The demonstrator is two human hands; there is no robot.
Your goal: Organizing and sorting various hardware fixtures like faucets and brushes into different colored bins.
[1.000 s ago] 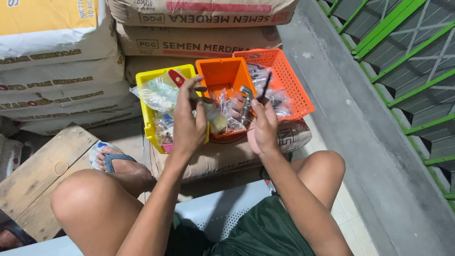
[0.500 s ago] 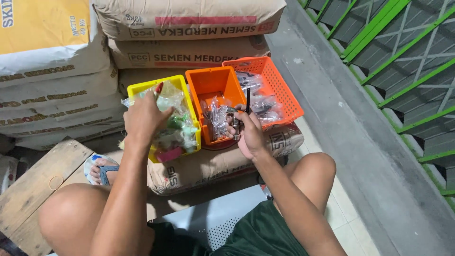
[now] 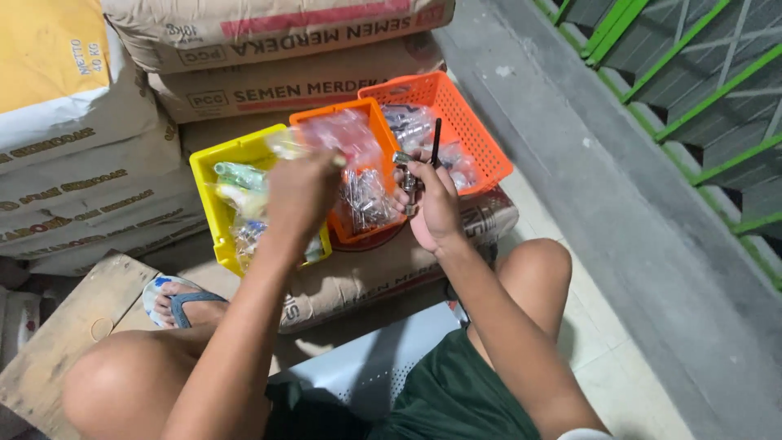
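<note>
You are sitting low among stacked paper cement sacks (image 3: 269, 37), with one sack (image 3: 366, 277) lying flat in front of you and serving as your work surface. A grey concrete ledge (image 3: 619, 212) is running along your right, green metal railings (image 3: 692, 90) are standing beyond it, and a wooden board (image 3: 61, 338) is lying by your left foot in its sandal (image 3: 175, 300).

Three plastic baskets are sitting side by side on the flat sack: a yellow basket (image 3: 213, 213) on the left, an orange bin (image 3: 376, 124) in the middle and an orange mesh basket (image 3: 472, 134) on the right, all holding small bagged parts.

Your left hand (image 3: 303, 194) is closing its fingers around a clear plastic bag (image 3: 346, 134) and holding it up over the yellow basket and the orange bin; the bag is blurred, so its contents are unclear.

Your right hand (image 3: 433, 208) is curling closed around a small metal fitting (image 3: 407, 181) above the gap between the two orange baskets. Its long axis is running roughly upright, away from you. A thin black rod (image 3: 436, 140) is rising from the same grip, pointing up towards the sacks.
</note>
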